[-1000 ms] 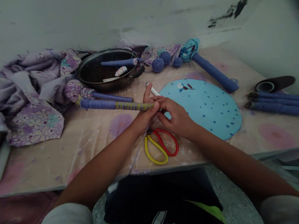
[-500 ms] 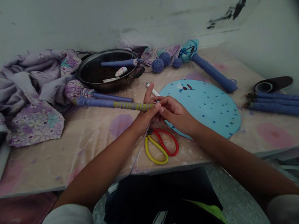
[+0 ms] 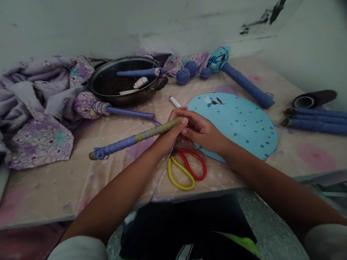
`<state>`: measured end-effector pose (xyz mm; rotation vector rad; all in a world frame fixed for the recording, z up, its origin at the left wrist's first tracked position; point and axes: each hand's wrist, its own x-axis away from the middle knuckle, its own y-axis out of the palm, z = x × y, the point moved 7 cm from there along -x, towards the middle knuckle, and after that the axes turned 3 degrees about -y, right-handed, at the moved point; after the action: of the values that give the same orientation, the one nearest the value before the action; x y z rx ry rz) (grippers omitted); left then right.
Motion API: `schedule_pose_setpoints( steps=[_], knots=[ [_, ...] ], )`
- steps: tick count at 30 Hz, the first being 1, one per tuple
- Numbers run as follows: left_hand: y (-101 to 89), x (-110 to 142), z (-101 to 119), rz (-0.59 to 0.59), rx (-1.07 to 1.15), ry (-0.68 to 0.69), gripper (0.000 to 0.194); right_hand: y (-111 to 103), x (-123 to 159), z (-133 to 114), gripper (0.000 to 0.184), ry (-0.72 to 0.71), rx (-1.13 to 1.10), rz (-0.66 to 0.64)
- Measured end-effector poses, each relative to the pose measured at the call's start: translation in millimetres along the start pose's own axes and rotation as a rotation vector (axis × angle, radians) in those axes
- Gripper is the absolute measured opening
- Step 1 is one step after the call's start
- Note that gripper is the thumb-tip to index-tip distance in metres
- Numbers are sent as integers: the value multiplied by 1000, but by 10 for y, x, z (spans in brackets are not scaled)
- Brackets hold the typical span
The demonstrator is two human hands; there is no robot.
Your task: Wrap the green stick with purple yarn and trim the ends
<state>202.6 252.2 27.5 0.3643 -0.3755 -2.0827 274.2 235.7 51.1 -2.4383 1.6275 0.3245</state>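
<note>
A stick (image 3: 118, 145) reaches out leftward from my hands. Blue yarn covers its left part closely, while spaced turns of yarn leave greenish-yellow showing nearer my fingers. My left hand (image 3: 171, 135) is closed round the right end of this stick, thumb along it. Against it, my right hand (image 3: 206, 131) is also closed at that end, its fingertips partly hidden. A loose strand of yarn (image 3: 158, 183) hangs from the hands to the table's front edge. Just below my hands lie scissors (image 3: 181, 173) with yellow and red handles, their blades hidden.
A blue dotted round sheet (image 3: 240, 125) and a white marker (image 3: 175, 102) lie beyond my hands. Farther back are a black pan (image 3: 121, 98), yarn balls (image 3: 183, 76) and bunched floral cloth (image 3: 37, 114). Blue-wrapped sticks (image 3: 329, 123) lie right, beside a dark roll (image 3: 304, 101).
The stick's left end has swung down and toward me, away from the cloth-topped stick behind it. My left fingers, one raised before, are now folded in. The scissors stay put.
</note>
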Motion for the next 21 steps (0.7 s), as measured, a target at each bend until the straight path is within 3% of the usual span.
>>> schedule_pose_setpoints(
  steps=[4,13,17,21],
  knots=[
    [-47,-2,-6,54,-9,-2,51,-71,14,-98,32,-210,322,45],
    [-77,-36,21,134,-26,30,45,-153,90,-362,17,-632,821,230],
    [-126,-38,12,237,34,-19,41,-188,66,-338,16,-623,845,200],
    [-80,-24,60,238,90,-35,36,-200,40,-280,15,-532,835,159]
  ],
)
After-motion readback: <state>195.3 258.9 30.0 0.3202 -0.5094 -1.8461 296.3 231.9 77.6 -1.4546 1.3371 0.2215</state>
